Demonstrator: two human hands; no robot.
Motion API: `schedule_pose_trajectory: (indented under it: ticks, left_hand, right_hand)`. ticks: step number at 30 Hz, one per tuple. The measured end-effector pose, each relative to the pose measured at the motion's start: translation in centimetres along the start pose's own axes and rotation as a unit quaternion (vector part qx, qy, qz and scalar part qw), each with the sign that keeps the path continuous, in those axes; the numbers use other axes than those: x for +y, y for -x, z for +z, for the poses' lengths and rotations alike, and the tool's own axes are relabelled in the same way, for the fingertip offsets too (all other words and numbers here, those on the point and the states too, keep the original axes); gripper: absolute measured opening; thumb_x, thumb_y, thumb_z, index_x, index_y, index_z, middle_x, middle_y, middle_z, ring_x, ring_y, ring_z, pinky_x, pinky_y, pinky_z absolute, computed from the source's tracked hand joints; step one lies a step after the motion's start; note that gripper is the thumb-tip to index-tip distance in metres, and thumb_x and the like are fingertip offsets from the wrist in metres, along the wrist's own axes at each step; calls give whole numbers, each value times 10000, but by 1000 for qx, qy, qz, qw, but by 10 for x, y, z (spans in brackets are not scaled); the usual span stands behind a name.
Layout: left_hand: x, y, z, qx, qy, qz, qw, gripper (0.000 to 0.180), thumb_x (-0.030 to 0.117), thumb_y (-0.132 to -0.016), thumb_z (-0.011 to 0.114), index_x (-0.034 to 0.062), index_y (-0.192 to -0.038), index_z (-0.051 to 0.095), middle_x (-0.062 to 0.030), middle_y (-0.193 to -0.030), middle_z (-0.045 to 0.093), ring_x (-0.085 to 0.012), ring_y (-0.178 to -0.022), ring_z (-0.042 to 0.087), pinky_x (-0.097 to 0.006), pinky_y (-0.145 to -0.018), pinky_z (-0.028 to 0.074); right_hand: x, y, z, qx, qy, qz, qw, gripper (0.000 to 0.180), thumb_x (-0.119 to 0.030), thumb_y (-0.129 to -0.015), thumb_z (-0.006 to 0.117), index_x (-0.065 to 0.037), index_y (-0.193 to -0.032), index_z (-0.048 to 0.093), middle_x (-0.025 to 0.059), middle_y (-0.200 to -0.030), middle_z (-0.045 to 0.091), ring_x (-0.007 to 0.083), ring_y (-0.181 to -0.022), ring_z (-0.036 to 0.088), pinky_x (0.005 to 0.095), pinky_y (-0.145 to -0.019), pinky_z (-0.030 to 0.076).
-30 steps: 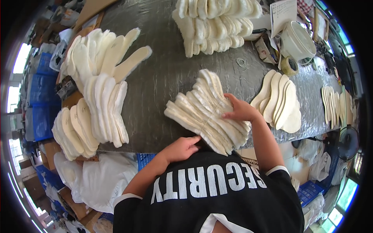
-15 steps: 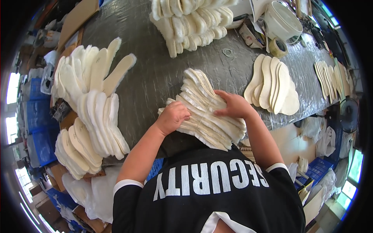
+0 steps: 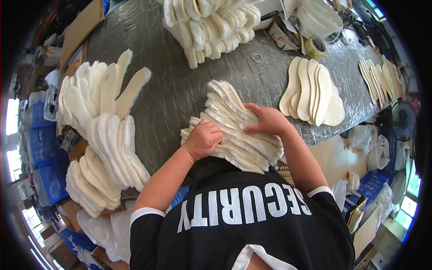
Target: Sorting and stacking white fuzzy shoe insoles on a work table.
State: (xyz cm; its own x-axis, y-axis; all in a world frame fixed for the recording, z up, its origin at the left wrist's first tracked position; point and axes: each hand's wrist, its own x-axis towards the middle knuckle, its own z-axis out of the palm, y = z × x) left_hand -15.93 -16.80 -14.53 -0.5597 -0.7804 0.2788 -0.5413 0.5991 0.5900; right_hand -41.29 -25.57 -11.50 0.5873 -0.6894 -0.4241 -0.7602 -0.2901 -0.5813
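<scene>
Both hands down on the fanned bundle of cream insoles at the near edge of the table.

Left hand (image 3: 203, 139) is curled into a loose fist, knuckles up, pressing on the near-left end of the insole bundle (image 3: 234, 130); whether the fingers grip anything underneath, I cannot tell. Right hand (image 3: 268, 119) lies flat, fingers (image 3: 252, 118) stretched out and spread across the top of the same bundle, palm down, nothing clasped. A thin band (image 3: 235, 133) crosses the bundle between the two hands. Out on the grey table (image 3: 180, 85), a smaller fan of flat tan insoles (image 3: 312, 92) sits just to the right, fluffy white insole stacks (image 3: 105, 130) line the left edge, another heap (image 3: 209, 24) lies at the far side, and a roll of tape (image 3: 316, 47) beyond.
</scene>
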Motion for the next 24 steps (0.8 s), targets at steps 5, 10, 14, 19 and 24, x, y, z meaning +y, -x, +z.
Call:
schedule_pose_trajectory:
  ticks: [5,10,14,19,24]
  left_hand:
    - [13,-10,-4,-11,-29,20,999,106,113,-703,695,100,-763,609,-11,-795,576,-200,-818,551,-342,-786,379]
    - [12,-9,5,-37,-63,9,997,113,160,-736,684,109,-814,620,-4,-837,582,-202,-866,546,-355,-824,369]
    - [22,14,-1,164,-81,-92,979,112,157,-778,659,73,-841,619,-57,-866,602,-249,-866,548,-399,-846,385]
    - [63,93,12,153,258,-465,833,264,242,-936,558,-9,-1019,571,-119,-913,628,-256,-875,588,-358,-796,464]
    - [70,78,61,120,427,-422,791,508,406,-947,553,-66,-1136,559,-136,-1039,651,-184,-984,581,-313,-875,456]
  right_hand:
    - [-5,1,-2,-7,7,12,1000,838,-485,-678,743,-164,-1383,424,167,-1182,613,351,-1075,585,412,-918,450]
    - [-10,-1,-3,-12,18,19,1000,835,-491,-686,734,-165,-1387,420,172,-1176,614,357,-1074,584,415,-916,450]
    - [5,2,-12,-39,0,43,998,788,-542,-733,689,-184,-1384,426,166,-1225,592,336,-1122,568,410,-942,444]
    - [65,18,-20,-72,-242,70,965,792,-462,-777,723,-180,-1435,385,198,-1240,580,299,-1202,526,392,-1028,388]
    - [26,26,2,-109,-373,18,921,880,-388,-738,777,-45,-1433,360,134,-1275,556,205,-1202,495,340,-1048,359]
